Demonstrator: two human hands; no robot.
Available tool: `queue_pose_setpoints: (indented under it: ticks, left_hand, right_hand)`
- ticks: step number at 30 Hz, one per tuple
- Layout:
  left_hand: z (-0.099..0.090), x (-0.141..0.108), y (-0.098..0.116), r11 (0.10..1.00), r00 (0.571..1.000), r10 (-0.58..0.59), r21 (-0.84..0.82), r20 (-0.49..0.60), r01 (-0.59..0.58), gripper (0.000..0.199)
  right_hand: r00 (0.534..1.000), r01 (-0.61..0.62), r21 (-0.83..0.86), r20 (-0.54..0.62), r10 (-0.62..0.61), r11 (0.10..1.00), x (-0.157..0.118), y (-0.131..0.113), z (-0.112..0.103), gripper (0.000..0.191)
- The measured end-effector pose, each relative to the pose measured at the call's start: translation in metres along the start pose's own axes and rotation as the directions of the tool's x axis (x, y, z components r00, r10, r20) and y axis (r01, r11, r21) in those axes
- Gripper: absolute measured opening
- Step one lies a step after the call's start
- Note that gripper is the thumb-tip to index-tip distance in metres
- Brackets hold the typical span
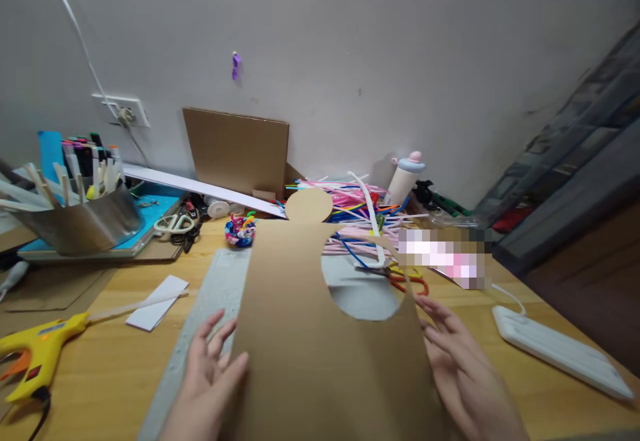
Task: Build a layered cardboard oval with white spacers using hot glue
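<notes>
A glue gun (44, 354) is set down. By the left hand (213, 371), the cardboard sheet (300, 354) is gripped along one edge above the grey mat (200, 334); a round opening (363, 294) is already cut; the other edge is gripped by the right hand (465, 367). What remains cannot be told.

Matt cardboard sheet (300, 354), shiny metal tub (100, 225), plastic glue gun (46, 349), smooth wooden tabletop (113, 367)

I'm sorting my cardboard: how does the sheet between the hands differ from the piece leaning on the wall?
The near sheet has a large round hole; the leaning piece shows none. The near sheet sits between left hand and right hand; the leaning piece stands behind, untouched. Both are flat brown cardboard.
</notes>
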State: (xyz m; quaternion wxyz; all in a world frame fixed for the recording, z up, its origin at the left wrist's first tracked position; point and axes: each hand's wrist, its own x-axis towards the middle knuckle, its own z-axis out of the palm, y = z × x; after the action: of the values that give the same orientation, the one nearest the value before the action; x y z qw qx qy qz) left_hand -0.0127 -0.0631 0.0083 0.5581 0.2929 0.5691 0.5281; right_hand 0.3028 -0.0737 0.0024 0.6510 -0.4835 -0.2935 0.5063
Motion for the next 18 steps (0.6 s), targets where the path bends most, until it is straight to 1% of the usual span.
queue_pose_setpoints:
  ticks: [2, 4, 6, 8, 10, 11, 12, 14, 16, 18]
  left_hand:
    - [-0.005, 0.000, 0.010, 0.995, 0.995, -0.093, -0.038, -0.025, 0.092, 0.096]
    - [-0.016, -0.001, 0.017, 0.983, 0.982, -0.181, -0.048, -0.053, 0.179, 0.092]
    - [-0.031, -0.001, 0.020, 0.982, 0.973, -0.189, -0.045, -0.130, 0.185, 0.087]
    - [-0.044, -0.001, 0.019, 0.984, 0.968, -0.179, -0.026, -0.178, 0.177, 0.083]
    - [-0.051, -0.001, 0.015, 0.979, 0.965, -0.199, 0.002, -0.172, 0.202, 0.086]
    - [-0.052, -0.001, 0.013, 0.976, 0.963, -0.213, 0.018, -0.163, 0.219, 0.091]
    - [-0.052, -0.002, 0.011, 0.971, 0.962, -0.228, 0.035, -0.151, 0.236, 0.094]
    - [-0.049, -0.003, 0.011, 0.965, 0.962, -0.247, 0.058, -0.113, 0.255, 0.098]
    - [-0.049, -0.004, 0.014, 0.964, 0.964, -0.254, 0.067, -0.077, 0.259, 0.099]
    - [-0.052, -0.004, 0.019, 0.963, 0.966, -0.250, 0.086, -0.071, 0.255, 0.104]
  right_hand:
    - [0.991, 0.037, 0.039, 0.126, -0.041, 0.999, 0.007, -0.012, 0.020, 0.034]
    - [0.970, 0.088, 0.010, 0.227, -0.088, 0.996, 0.018, -0.020, 0.030, 0.037]
    - [0.958, 0.129, -0.079, 0.269, -0.103, 0.989, 0.030, -0.025, 0.033, 0.036]
    - [0.949, 0.092, -0.183, 0.312, -0.031, 0.979, 0.037, -0.025, 0.033, 0.043]
    - [0.928, 0.032, -0.283, 0.364, 0.076, 0.959, 0.037, -0.018, 0.031, 0.062]
    - [0.917, 0.025, -0.330, 0.383, 0.110, 0.943, 0.033, -0.013, 0.031, 0.070]
    - [0.913, 0.040, -0.374, 0.391, 0.118, 0.927, 0.029, -0.007, 0.031, 0.074]
    - [0.920, 0.057, -0.421, 0.374, 0.116, 0.905, 0.017, 0.006, 0.030, 0.072]
    - [0.932, -0.007, -0.396, 0.331, 0.150, 0.918, 0.006, 0.018, 0.028, 0.069]
    - [0.931, -0.101, -0.331, 0.300, 0.206, 0.938, -0.004, 0.029, 0.026, 0.072]
